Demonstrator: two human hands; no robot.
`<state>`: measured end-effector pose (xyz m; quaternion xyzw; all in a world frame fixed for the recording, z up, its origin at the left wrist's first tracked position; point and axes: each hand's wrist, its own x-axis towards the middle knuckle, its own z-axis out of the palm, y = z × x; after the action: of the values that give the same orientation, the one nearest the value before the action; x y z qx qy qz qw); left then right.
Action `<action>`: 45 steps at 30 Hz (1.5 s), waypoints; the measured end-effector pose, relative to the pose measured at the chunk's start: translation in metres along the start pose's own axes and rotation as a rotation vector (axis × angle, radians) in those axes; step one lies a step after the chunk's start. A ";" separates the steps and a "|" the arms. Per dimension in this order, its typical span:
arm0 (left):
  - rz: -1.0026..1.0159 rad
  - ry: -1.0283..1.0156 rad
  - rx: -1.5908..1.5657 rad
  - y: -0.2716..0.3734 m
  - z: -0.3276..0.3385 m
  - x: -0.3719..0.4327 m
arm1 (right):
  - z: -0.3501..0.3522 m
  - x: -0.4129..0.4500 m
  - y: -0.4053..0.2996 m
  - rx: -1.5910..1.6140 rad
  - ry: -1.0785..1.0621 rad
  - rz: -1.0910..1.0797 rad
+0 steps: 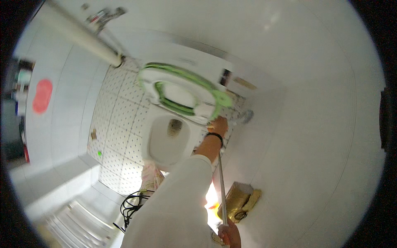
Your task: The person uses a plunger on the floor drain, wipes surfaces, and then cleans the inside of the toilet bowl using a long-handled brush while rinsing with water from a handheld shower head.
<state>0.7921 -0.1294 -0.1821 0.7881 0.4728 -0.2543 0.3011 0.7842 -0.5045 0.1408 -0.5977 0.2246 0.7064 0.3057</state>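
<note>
A white toilet bowl [167, 141] lies before me, with a dark patch at its drain. Tilted up over its back part is a green and white toilet seat [186, 90], slightly blurred. At the seat's lower right corner, my left hand [218, 126] grips the edge; a dark band circles that wrist. Down at the bottom, my right hand [230, 234] holds a thin pale pole [222, 189]. The pole runs upward beside my left sleeve, and its far end is hidden near my left wrist.
A spotted tile floor [121, 108] surrounds the toilet. To the right are a gold box [237, 201] and a blurred clear object [246, 116]. Black cables [131, 206] hang at lower left. A white pipe [93, 43] and a metal tap [104, 18] stand at upper left.
</note>
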 end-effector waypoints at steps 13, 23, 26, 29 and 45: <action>0.196 -0.082 -0.102 -0.065 -0.044 -0.142 | 0.088 -0.015 0.002 -0.191 0.304 0.077; 0.117 0.029 -0.140 -0.248 0.007 -0.243 | 0.166 -0.023 0.068 -0.073 0.366 0.023; 0.057 0.049 -0.193 -0.308 0.027 -0.260 | 0.150 -0.010 0.076 -0.392 0.295 0.028; 0.017 -0.022 -0.190 -0.364 0.023 -0.276 | 0.169 -0.021 0.106 -1.143 0.212 -0.481; -0.528 0.175 -0.295 -0.561 0.020 -0.367 | 0.257 -0.280 0.083 -0.659 0.606 -0.079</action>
<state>0.1307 -0.1523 -0.0758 0.6050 0.7169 -0.1834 0.2939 0.5723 -0.4340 0.4595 -0.8511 0.0440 0.5211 0.0463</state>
